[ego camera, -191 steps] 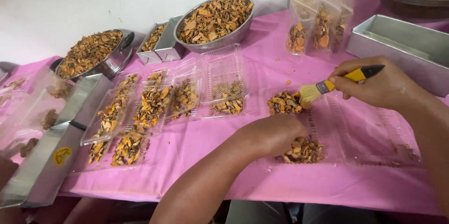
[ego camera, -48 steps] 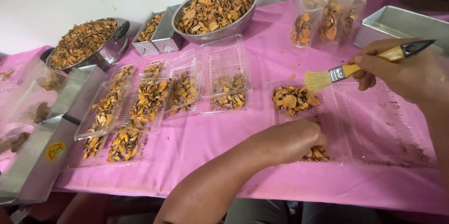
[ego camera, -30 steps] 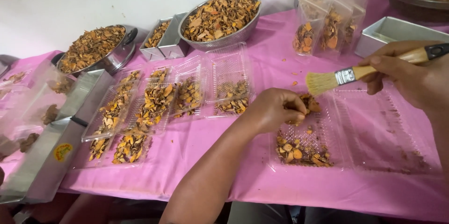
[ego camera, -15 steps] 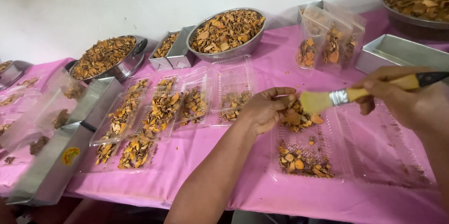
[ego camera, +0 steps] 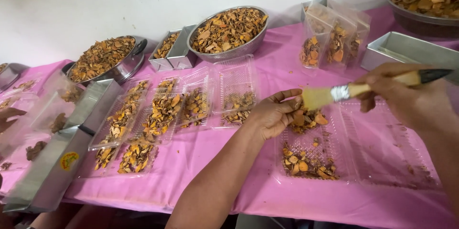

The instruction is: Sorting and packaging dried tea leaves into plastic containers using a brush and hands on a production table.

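1. Far to the left of the open clear tray point(ego camera: 313, 155), a long metal trough point(ego camera: 52, 162) lies along the edge of the pink cloth point(ego camera: 215, 152), its sides dull and flat.
2. Behind the trough, still well left of the tray, a round steel pot point(ego camera: 107, 59) is heaped with dry orange-brown chips.
3. Between the pot and the tray lie several thin clear plastic clamshell packs point(ego camera: 162, 114), ribbed and glossy, filled with the same flaky chips.
4. Behind those packs stand two small rectangular tins point(ego camera: 174, 49) and a wide perforated steel bowl point(ego camera: 229, 30), also piled with chips.
5. The left hand point(ego camera: 275, 114) sits at the tray's near-left corner, fingers curled and pressed together around a small heap of chips point(ego camera: 306, 116) at the tray's back edge; the thumb points up and away from the tray.
6. The tray is a shallow ribbed plastic shell; a second heap of chips point(ego camera: 306, 162) lies in its front half, clear of both hands.
7. The paintbrush point(ego camera: 351, 89) hangs over the tray's back edge, its pale bristles touching the left hand's fingertips above the cupped heap.
8. The right hand point(ego camera: 406, 97), to the right of the tray, has its fingers closed around the brush's yellow wooden handle, just behind the metal ferrule; the dark handle tip sticks out past the hand.
9. Behind the tray stand upright clear bags point(ego camera: 334, 42) holding chips, and to their right a grey rectangular metal pan point(ego camera: 411, 49).
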